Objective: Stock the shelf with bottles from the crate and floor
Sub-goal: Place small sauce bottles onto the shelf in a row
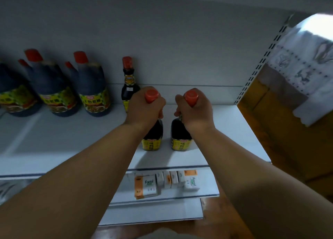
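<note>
My left hand (144, 109) grips the neck of a dark sauce bottle (153, 137) with a red cap and yellow label. My right hand (194, 110) grips the neck of a matching bottle (180, 137) beside it. Both bottles are upright at the white shelf (225, 130), side by side near its front; whether their bases touch it I cannot tell. Behind the left one stands a third slim bottle (128, 83) of the same kind. The crate and floor bottles are out of view.
Several large dark jugs with red caps (93, 94) stand at the shelf's back left. Facial tissue packs (147, 184) lie on the lower shelf. A slotted shelf upright (261, 62) bounds the right side, with brown cardboard (281, 130) and white cloth beyond.
</note>
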The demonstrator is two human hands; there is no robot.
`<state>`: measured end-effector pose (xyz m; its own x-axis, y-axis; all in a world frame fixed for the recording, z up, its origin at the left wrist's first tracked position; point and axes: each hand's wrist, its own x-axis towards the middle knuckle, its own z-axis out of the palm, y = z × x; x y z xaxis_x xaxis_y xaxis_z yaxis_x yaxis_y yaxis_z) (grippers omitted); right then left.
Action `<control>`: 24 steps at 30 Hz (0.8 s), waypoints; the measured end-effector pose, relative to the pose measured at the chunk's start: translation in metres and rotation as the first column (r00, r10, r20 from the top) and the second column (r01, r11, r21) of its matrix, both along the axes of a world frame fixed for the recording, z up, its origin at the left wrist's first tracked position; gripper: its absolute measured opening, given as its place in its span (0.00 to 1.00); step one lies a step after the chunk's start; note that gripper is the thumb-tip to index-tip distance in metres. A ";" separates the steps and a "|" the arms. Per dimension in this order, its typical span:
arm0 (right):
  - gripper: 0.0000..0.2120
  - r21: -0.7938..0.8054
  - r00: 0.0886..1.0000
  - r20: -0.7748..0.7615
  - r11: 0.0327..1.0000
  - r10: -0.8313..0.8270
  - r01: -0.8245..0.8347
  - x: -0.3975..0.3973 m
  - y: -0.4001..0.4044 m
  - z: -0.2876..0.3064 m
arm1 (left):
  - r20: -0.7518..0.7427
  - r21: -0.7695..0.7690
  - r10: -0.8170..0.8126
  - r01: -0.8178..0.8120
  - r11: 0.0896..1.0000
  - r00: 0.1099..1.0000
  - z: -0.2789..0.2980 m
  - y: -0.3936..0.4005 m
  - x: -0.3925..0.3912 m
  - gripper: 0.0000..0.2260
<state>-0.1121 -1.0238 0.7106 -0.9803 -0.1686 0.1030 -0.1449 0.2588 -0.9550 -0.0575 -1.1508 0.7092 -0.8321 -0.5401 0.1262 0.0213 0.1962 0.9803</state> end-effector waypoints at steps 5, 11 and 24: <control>0.16 0.244 0.997 -0.050 0.969 0.065 -0.051 0.005 0.014 -0.023 | 0.074 -0.108 -0.066 0.074 0.991 0.995 -0.002 -0.010 -0.001 0.05; 0.36 0.330 0.991 -0.075 0.940 0.114 -0.084 0.021 0.031 -0.076 | 0.217 -0.307 0.183 -0.111 0.945 0.959 -0.077 -0.006 0.040 0.35; 0.30 0.372 0.980 -0.092 0.919 0.177 -0.131 -0.051 0.002 -0.079 | 0.327 -0.259 0.326 -0.248 0.934 0.887 -0.078 0.003 -0.026 0.35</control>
